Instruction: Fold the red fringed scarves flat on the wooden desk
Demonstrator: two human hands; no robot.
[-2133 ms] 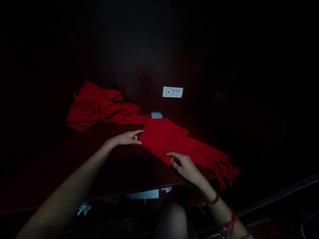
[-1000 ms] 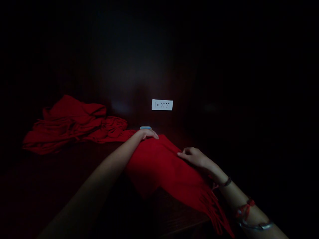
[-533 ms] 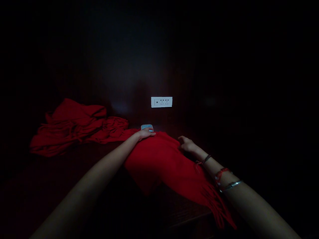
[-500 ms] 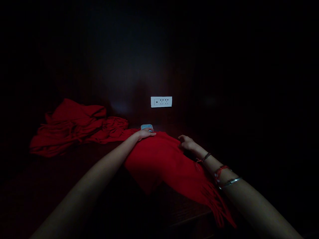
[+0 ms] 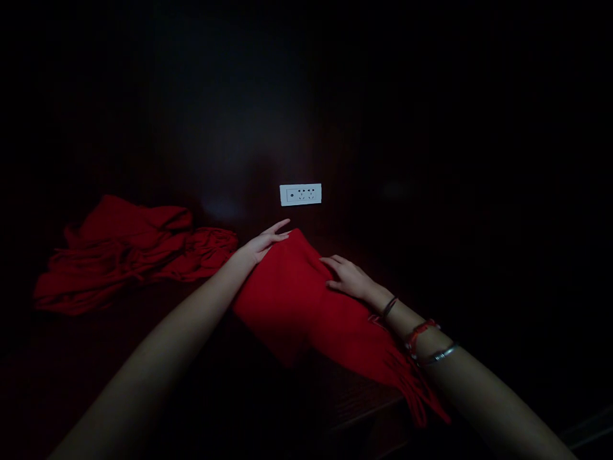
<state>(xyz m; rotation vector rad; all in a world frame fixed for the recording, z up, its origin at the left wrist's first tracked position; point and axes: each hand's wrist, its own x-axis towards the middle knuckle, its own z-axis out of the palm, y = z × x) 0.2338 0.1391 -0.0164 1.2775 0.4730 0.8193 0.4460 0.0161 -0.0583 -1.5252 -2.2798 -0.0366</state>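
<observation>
A red scarf [image 5: 287, 287] with a fringed end lies in front of me, its far edge raised to a peak. My left hand [image 5: 265, 244] is at the raised edge on the left and holds the cloth there; one finger stretches out past it, and part of the grip is hidden. Resting on the right side of the scarf is my right hand [image 5: 352, 276], open, fingers apart, thumb over the cloth. The fringe [image 5: 416, 390] hangs over the near edge below my right wrist.
To the left lies a bunched heap of red cloth [image 5: 129, 239] with fringes. A white socket panel [image 5: 301, 195] is on the dark wall behind. The dark wooden tabletop [image 5: 352, 399] shows its near edge at lower right. Most surroundings are too dark to make out.
My left hand has risen slightly, and the scarf's far edge has come up into a peak. My right hand has shifted left onto the cloth and opened. The phone-like device is now hidden.
</observation>
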